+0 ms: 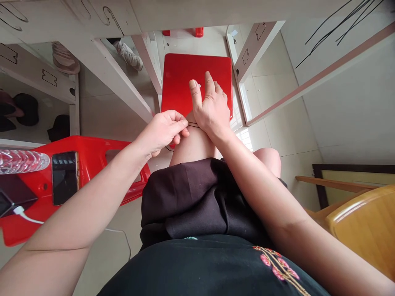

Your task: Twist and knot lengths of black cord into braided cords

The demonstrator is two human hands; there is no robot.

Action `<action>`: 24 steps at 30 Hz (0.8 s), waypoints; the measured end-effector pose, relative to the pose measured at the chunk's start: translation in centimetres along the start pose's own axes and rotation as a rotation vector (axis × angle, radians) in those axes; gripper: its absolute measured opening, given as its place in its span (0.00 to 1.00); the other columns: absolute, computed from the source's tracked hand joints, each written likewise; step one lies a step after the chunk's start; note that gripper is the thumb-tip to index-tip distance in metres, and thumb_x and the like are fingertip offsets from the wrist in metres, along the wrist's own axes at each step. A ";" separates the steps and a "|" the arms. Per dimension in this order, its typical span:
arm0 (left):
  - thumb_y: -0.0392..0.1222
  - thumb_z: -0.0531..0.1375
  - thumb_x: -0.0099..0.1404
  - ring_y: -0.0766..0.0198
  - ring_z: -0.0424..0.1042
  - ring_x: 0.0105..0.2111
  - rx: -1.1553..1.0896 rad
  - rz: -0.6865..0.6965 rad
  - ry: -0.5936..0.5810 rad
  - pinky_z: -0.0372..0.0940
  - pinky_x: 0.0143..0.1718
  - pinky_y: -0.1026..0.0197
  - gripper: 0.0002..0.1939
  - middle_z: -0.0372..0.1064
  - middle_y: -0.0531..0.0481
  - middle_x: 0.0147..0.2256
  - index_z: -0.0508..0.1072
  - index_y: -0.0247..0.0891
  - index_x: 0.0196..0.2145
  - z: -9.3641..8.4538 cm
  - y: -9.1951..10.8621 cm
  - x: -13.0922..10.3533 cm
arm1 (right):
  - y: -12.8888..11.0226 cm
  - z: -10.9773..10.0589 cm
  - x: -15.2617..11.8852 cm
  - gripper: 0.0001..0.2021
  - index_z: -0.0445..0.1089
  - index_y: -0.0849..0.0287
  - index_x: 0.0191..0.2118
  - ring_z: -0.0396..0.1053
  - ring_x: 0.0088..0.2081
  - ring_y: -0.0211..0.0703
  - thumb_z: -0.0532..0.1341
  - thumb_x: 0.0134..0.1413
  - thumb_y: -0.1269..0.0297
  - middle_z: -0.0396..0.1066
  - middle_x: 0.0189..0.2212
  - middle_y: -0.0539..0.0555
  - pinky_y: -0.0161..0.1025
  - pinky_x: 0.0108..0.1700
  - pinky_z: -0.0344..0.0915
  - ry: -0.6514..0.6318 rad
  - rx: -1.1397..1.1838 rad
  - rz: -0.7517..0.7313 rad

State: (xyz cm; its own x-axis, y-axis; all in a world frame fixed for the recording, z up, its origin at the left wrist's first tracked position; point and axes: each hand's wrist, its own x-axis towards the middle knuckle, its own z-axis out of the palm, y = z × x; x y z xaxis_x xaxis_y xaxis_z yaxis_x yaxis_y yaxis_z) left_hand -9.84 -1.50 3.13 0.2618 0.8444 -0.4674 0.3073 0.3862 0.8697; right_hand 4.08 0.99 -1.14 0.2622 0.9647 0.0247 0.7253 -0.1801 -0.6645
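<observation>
My left hand (168, 129) is closed in a pinch on a thin dark cord (194, 126), just above my bare knee. Two strands of it run side by side across the skin to the base of my right hand (212, 105). That hand is open, fingers and thumb spread, its heel against my leg next to the strands. Its palm hides where the strands lead. A loose bit of cord hangs below the left fingers. Beyond the knee is a red stool (196, 68), with a small pale speck near my right thumb.
At left, a red plastic stool (92, 158) bears a phone (64, 176), a clear bottle (23, 161) and a dark box (15, 191) with a white cable. White table frames (117, 78) stand ahead. A wooden chair (367, 226) is at right. Shoes (131, 55) show beyond the frames.
</observation>
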 end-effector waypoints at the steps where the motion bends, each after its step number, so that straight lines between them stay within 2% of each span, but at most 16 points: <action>1: 0.33 0.58 0.60 0.76 0.58 0.15 -0.008 -0.001 0.003 0.49 0.15 0.72 0.05 0.67 0.54 0.23 0.66 0.35 0.26 -0.1 0.0 0.0 | 0.1 0.1 0.0 0.41 0.45 0.55 0.66 0.46 0.65 0.65 0.35 0.55 0.32 0.53 0.62 0.63 0.70 0.56 0.51 0.004 0.003 -0.004; 6: 0.33 0.60 0.58 0.77 0.56 0.17 -0.007 -0.006 0.008 0.48 0.15 0.73 0.03 0.64 0.54 0.24 0.69 0.34 0.26 -0.5 0.0 -0.1 | -0.1 0.0 -0.2 0.41 0.44 0.55 0.67 0.46 0.65 0.65 0.35 0.55 0.33 0.53 0.62 0.63 0.70 0.57 0.50 0.004 0.010 0.019; 13: 0.32 0.60 0.58 0.78 0.53 0.18 -0.109 -0.101 -0.090 0.44 0.13 0.74 0.03 0.66 0.51 0.27 0.72 0.33 0.27 -1.1 -0.1 -0.3 | -0.9 -0.7 -0.6 0.39 0.43 0.57 0.67 0.49 0.64 0.62 0.37 0.58 0.36 0.54 0.61 0.64 0.63 0.56 0.55 -0.027 -0.043 0.057; 16: 0.31 0.61 0.57 0.78 0.53 0.18 -0.148 -0.119 -0.116 0.43 0.13 0.74 0.02 0.67 0.50 0.28 0.74 0.34 0.28 -1.3 -0.1 -0.4 | -0.5 -0.4 -0.5 0.42 0.42 0.57 0.67 0.49 0.64 0.63 0.33 0.56 0.33 0.55 0.60 0.63 0.66 0.56 0.54 -0.007 -0.037 0.022; 20: 0.31 0.61 0.56 0.79 0.53 0.17 -0.120 -0.114 -0.084 0.45 0.14 0.74 0.02 0.69 0.50 0.29 0.74 0.34 0.29 -1.5 0.1 -0.7 | -0.1 -0.1 -0.4 0.43 0.42 0.57 0.67 0.51 0.63 0.63 0.31 0.55 0.33 0.57 0.59 0.64 0.67 0.55 0.55 0.013 -0.033 -0.028; 24: 0.32 0.60 0.57 0.77 0.57 0.18 0.001 -0.075 -0.025 0.50 0.15 0.73 0.03 0.69 0.50 0.27 0.74 0.33 0.28 -1.5 0.3 -1.1 | -0.3 -0.2 -0.6 0.41 0.43 0.58 0.67 0.50 0.64 0.61 0.33 0.57 0.35 0.57 0.59 0.64 0.65 0.56 0.55 0.004 -0.043 -0.007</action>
State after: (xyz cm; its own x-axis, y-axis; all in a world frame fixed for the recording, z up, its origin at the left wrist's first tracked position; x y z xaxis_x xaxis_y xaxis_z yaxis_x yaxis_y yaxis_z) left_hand -11.44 -1.75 4.18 0.2610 0.8033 -0.5353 0.3282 0.4477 0.8318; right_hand 3.86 0.43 -0.83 0.2598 0.9651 0.0327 0.7540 -0.1816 -0.6313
